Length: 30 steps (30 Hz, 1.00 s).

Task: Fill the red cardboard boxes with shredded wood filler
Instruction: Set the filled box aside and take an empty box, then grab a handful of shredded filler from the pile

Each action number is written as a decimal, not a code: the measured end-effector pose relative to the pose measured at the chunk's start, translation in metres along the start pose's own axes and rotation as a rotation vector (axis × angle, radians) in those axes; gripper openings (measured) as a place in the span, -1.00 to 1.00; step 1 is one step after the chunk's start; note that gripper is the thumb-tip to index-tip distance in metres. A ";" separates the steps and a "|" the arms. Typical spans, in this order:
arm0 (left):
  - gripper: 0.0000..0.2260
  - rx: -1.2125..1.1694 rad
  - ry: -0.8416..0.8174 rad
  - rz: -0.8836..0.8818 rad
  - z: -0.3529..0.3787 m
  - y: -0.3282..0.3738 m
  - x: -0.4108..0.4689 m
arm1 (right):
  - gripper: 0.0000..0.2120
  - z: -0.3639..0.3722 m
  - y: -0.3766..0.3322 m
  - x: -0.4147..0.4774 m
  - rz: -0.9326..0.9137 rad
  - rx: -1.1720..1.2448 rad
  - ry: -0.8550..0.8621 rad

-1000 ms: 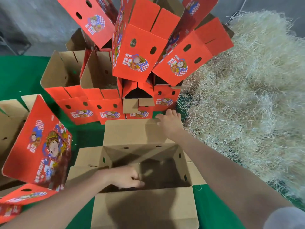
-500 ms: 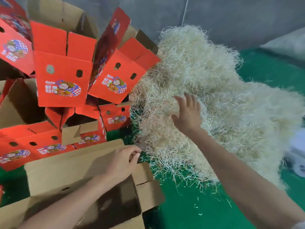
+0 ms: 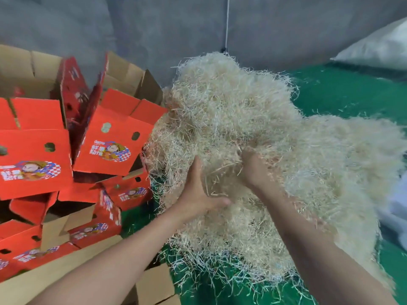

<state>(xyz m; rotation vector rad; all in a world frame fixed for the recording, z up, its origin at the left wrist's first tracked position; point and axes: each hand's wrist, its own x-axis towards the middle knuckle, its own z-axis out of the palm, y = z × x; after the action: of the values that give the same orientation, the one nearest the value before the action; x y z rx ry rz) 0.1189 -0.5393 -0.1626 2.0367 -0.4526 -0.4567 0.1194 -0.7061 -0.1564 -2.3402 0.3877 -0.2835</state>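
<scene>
A big pale heap of shredded wood filler (image 3: 253,119) lies on the green floor at centre and right. My left hand (image 3: 197,194) presses flat against the heap's left side, fingers straight and thumb spread. My right hand (image 3: 256,170) is dug into the heap just to the right, its fingers buried and curled into a clump of strands. An open cardboard box (image 3: 66,271) shows its brown flaps at the bottom left, under my left forearm. Red printed boxes (image 3: 110,146) are stacked at the left.
The stacked red boxes (image 3: 33,164) lean at odd angles, some with open brown flaps, right up against the heap. A grey wall (image 3: 154,29) closes the back. A white sack (image 3: 378,49) lies at the far right. Loose strands litter the green floor (image 3: 352,91).
My view turned right from the open box to the heap. My left hand let go of the box flap and went to the filler. My right hand sank into the heap.
</scene>
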 end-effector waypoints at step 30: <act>-0.28 0.011 0.173 -0.153 -0.072 0.041 0.064 | -0.82 -0.060 -0.051 0.059 -0.210 0.273 0.017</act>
<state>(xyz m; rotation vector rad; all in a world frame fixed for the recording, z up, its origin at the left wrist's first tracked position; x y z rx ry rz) 0.2042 -0.5367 -0.1020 2.1088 -0.1954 -0.3658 0.1652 -0.7300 -0.0732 -2.1111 0.1014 -0.4293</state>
